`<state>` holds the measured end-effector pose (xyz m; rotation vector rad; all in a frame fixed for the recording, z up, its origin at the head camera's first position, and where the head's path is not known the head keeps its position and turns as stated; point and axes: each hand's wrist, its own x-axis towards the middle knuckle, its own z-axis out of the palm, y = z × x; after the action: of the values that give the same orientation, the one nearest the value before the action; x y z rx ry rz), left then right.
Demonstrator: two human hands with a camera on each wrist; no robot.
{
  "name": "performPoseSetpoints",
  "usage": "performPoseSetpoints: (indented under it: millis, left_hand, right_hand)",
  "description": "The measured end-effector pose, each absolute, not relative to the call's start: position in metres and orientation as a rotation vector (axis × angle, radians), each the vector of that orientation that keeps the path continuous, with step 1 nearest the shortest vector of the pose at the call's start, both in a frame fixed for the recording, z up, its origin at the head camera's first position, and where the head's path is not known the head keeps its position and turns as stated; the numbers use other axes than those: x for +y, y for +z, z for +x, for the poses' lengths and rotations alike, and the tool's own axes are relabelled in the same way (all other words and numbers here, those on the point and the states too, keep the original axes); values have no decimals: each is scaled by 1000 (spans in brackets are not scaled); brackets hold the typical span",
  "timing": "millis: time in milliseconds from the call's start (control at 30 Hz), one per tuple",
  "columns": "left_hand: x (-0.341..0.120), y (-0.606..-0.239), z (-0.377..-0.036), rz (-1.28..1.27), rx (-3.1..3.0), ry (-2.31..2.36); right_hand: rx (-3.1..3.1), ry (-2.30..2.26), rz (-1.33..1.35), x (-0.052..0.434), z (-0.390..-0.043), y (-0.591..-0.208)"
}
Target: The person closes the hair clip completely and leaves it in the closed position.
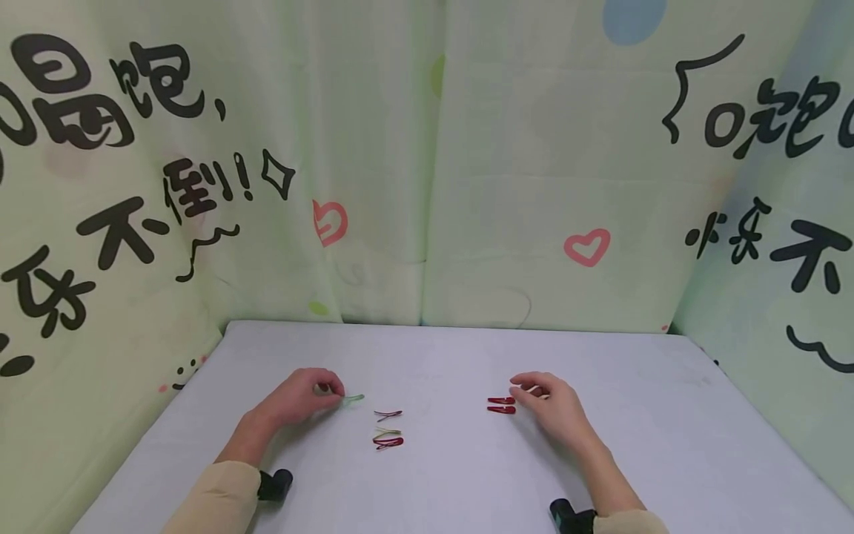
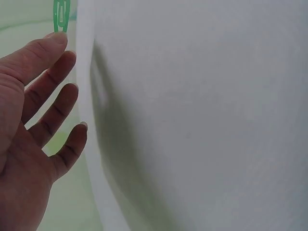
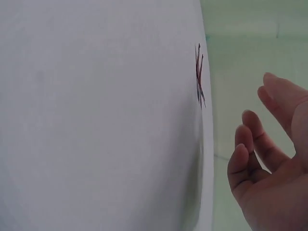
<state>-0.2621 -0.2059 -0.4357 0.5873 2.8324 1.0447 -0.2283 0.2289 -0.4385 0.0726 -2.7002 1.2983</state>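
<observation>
Between thumb and forefinger, my left hand (image 1: 308,394) pinches one end of a green snap hair clip (image 2: 61,15). The clip's other end points away from the hand, held close over the white table. To the right lie several hair clips in a short column: a dark red one (image 1: 388,413), a yellow-green one (image 1: 388,431) and red ones (image 1: 389,443) at the near end. My right hand (image 1: 554,411) hovers with relaxed, bent fingers and nothing between them. Just left of its fingertips, two red snap clips (image 1: 501,409) lie side by side.
A white-covered table (image 1: 454,489) spreads under both hands. Pale green curtains (image 1: 494,185) with black writing and hearts hang behind it and along the sides. Each wrist wears a black camera (image 1: 275,486).
</observation>
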Motion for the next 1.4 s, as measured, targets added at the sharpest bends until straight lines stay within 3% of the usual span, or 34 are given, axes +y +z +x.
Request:
performPoseSetpoints:
  millis: [1400]
  left_hand:
    - [-157, -396, -226, 905, 2789, 1481]
  right_hand:
    - [-2426, 1392, 392, 192, -199, -393]
